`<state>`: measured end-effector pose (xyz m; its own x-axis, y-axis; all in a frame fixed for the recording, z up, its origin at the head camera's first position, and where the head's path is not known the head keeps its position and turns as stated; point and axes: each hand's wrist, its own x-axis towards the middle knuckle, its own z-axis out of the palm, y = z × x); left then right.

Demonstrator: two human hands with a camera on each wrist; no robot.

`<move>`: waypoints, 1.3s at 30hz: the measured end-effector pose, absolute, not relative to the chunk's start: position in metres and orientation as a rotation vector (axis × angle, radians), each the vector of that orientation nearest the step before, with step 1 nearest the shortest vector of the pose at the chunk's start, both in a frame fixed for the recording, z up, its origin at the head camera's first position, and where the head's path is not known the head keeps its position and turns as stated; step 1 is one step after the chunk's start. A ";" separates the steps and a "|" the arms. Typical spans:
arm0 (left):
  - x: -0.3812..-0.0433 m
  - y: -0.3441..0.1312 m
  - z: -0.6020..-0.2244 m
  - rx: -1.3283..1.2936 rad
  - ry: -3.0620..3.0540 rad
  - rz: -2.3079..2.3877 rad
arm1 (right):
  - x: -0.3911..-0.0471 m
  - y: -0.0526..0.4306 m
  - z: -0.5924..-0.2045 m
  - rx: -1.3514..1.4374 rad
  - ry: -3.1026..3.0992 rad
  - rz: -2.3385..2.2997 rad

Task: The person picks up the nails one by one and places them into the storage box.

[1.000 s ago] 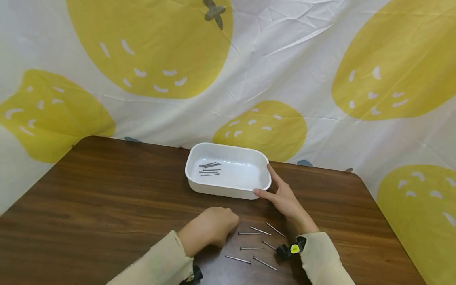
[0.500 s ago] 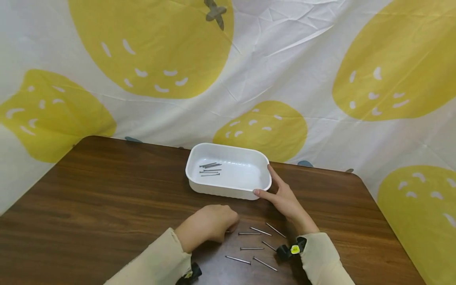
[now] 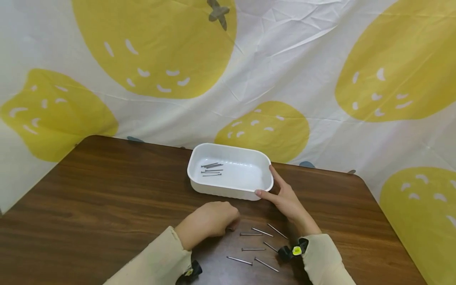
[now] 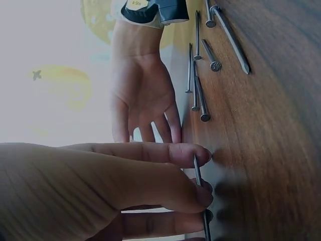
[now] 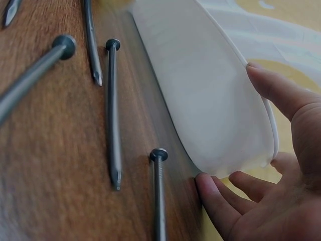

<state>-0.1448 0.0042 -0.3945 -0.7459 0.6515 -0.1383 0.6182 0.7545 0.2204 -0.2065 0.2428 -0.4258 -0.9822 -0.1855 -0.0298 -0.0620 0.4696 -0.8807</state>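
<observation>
A nail (image 4: 198, 173) is pinched by my left hand (image 3: 210, 219), between thumb and fingers close over the tabletop, as the left wrist view shows. In the head view the back of that hand hides the nail. My right hand (image 3: 288, 202) grips the right end of a white rectangular dish (image 3: 224, 190), thumb at the front corner and fingers at the far side. Several nails (image 3: 212, 170) lie inside the dish toward its left end. More loose nails (image 3: 253, 249) are scattered on the table between my two forearms.
The brown wooden table (image 3: 89, 198) reaches back to a white cloth (image 3: 285, 47) with yellow fruit prints. The dish stands near the table's back edge. A black wrist camera (image 3: 285, 253) on the right wrist sits right beside one loose nail.
My left hand has lifted slightly up and away from the near nails, staying curled. The right hand keeps its grip on the dish, and the view has shifted a little.
</observation>
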 end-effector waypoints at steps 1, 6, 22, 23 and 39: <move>-0.145 0.004 -0.395 1.006 2.744 0.244 | -0.206 0.243 -0.426 -0.219 2.587 -1.545; -0.144 0.003 -0.394 0.991 2.741 0.259 | -0.204 0.243 -0.426 -0.222 2.578 -1.552; -0.158 -0.018 -0.379 1.084 2.749 0.377 | -0.205 0.237 -0.427 -0.244 2.580 -1.536; -0.159 -0.019 -0.378 1.096 2.743 0.383 | -0.206 0.237 -0.428 -0.243 2.582 -1.535; -0.186 -0.032 -0.341 1.279 2.730 0.425 | -0.206 0.243 -0.426 -0.215 2.583 -1.537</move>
<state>-0.1860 -0.0316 -0.3409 -0.6433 0.7650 0.0301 0.7379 0.6091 0.2907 -0.2064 0.2432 -0.4261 -0.9817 -0.1867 -0.0368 -0.0567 0.4717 -0.8800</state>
